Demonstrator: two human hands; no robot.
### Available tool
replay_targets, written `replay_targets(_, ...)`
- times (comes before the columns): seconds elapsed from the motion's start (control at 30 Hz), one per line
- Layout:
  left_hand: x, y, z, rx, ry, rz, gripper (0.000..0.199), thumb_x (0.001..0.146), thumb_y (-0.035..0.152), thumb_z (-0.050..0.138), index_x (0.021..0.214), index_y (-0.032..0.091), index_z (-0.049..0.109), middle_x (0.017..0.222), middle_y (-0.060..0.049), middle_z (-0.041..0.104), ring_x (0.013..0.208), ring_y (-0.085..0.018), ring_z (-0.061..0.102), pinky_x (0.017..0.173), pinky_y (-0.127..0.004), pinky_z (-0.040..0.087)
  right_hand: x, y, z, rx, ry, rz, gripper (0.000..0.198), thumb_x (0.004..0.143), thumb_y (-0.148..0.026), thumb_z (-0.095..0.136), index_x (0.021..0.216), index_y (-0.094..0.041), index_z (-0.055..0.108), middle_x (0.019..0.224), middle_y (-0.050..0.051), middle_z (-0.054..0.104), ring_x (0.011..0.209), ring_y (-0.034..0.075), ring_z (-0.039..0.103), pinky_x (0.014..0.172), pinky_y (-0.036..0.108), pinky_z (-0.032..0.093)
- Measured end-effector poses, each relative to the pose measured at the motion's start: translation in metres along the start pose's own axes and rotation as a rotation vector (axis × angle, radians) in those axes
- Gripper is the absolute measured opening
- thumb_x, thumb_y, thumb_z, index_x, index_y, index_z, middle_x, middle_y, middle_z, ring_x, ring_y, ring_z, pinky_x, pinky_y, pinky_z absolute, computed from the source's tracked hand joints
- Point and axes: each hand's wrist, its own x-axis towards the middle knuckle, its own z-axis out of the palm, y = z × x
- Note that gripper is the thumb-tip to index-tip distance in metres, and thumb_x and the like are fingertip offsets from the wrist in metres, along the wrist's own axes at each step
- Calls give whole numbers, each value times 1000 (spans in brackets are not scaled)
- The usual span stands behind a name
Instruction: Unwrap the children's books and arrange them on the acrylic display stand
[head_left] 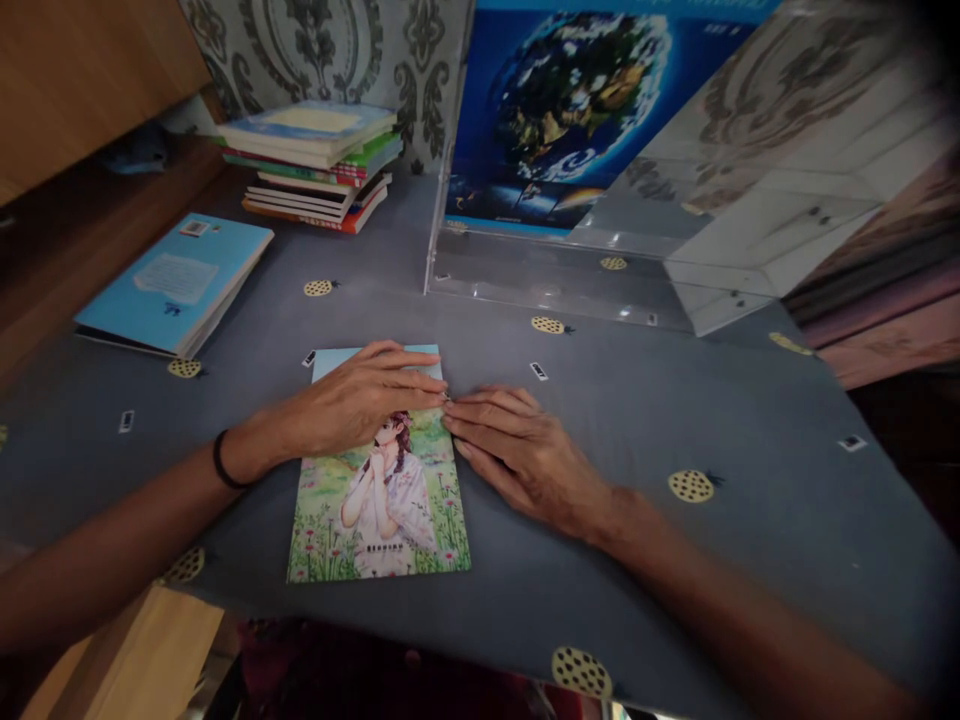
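Note:
A thin book (382, 520) lies flat near the table's front edge, its cover painted with a braided figure among green grass and flowers. My left hand (367, 395) rests palm down across the upper part of the cover, fingers stretched out to the right, and hides some of the picture. At the book's right edge lies my right hand (525, 445), its fingers extended and close together. The fingertips of both hands nearly meet at that edge. I see nothing held in either hand.
A light-blue book (180, 280) lies at the left, and a stack of books (315, 170) stands at the back. To the back right is a clear plastic stand (570, 270) with an Earth poster (585, 90). A grey pineapple-patterned cloth (600, 400) covers the table.

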Motion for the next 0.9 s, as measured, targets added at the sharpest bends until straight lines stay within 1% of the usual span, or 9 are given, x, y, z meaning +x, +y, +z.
replay_targets(0.17,0,8,3,-54,-16,30,35,97,11,46,125,24,63,131,-4,68,141,-21,46,116,-47,34,-10,-10,-4,25,-45,-40,24,96,-14,56,116,-17,70,109,9,77,102,22,70,96,47,55)
replay_targets(0.33,-1,7,9,-38,-5,55,35,99,11,44,128,22,61,132,-5,68,141,-20,46,118,-46,32,-13,-13,-7,65,-68,-34,28,96,-12,55,120,-17,68,109,10,77,104,23,70,91,46,58)
replay_targets(0.5,-1,15,5,-59,-27,49,33,100,14,44,126,22,63,132,-3,68,140,-20,47,119,-46,32,-14,-20,-9,46,-85,-33,27,95,-12,56,118,-14,70,108,11,77,103,24,70,90,46,59)
replay_targets(0.6,-2,25,3,-80,-60,52,35,100,11,43,125,22,65,132,-2,68,136,-18,52,119,-45,33,-19,-27,-10,36,-106,-48,24,95,-11,56,113,-12,71,110,13,76,104,23,70,92,44,59)
replay_targets(0.7,-1,29,3,-76,-76,37,38,99,7,43,125,23,65,131,-3,68,133,-17,55,120,-43,33,-21,-30,-11,40,-83,-44,22,94,-10,57,111,-10,71,108,14,77,105,24,69,89,42,60)
replay_targets(0.77,-1,29,5,-78,-76,38,38,99,7,43,124,24,66,131,-2,69,132,-17,55,119,-42,34,-21,-31,-11,49,-73,-38,23,94,-11,57,112,-10,71,107,14,77,105,24,69,88,42,61)
replay_targets(0.9,-5,34,7,-97,-44,35,38,99,8,43,125,23,66,131,-3,69,132,-18,56,117,-43,37,-24,-37,-14,50,-104,-34,24,96,-12,56,114,-13,71,109,13,77,106,24,69,88,42,61)
